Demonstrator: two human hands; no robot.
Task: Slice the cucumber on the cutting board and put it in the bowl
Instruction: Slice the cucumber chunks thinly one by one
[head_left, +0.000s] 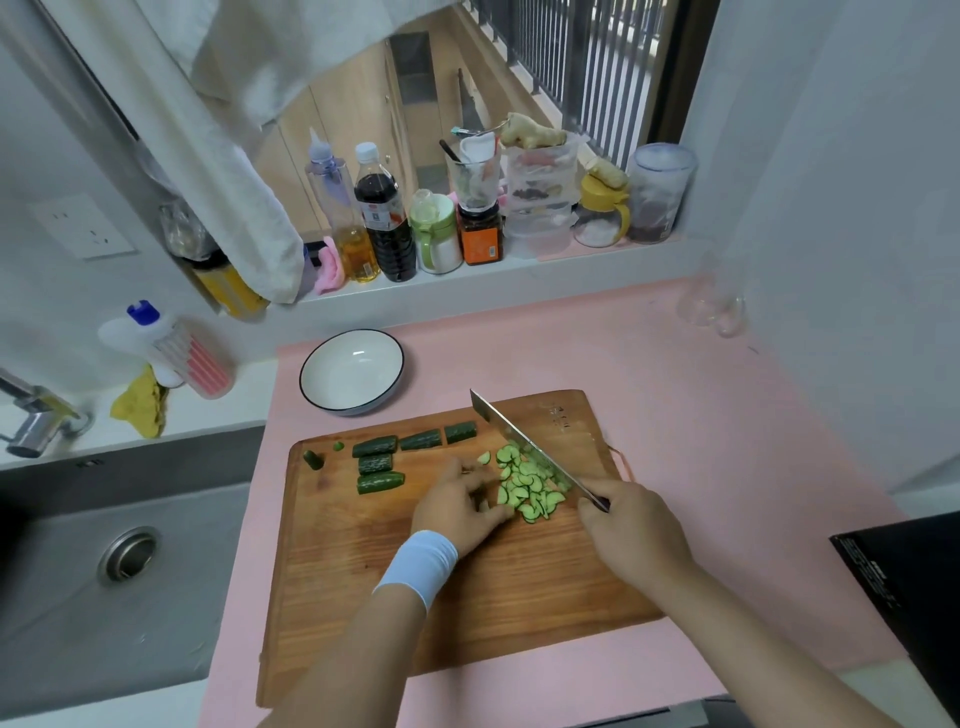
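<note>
We slice cucumber on the cutting board (363, 571).
Our right hand (631, 525) grips the knife (524, 447), its blade against the cucumber slices (530, 486). Our left hand (457, 506) curls beside them; we cannot tell whether it holds any. The bowl (353, 371) sits behind.

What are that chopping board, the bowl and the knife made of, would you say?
The cutting board looks like wood: brown, visible grain, matte. The bowl seems glazed ceramic: glossy white with a dark rim and a light glint. The knife has a grey, shiny blade, probably steel.
</note>
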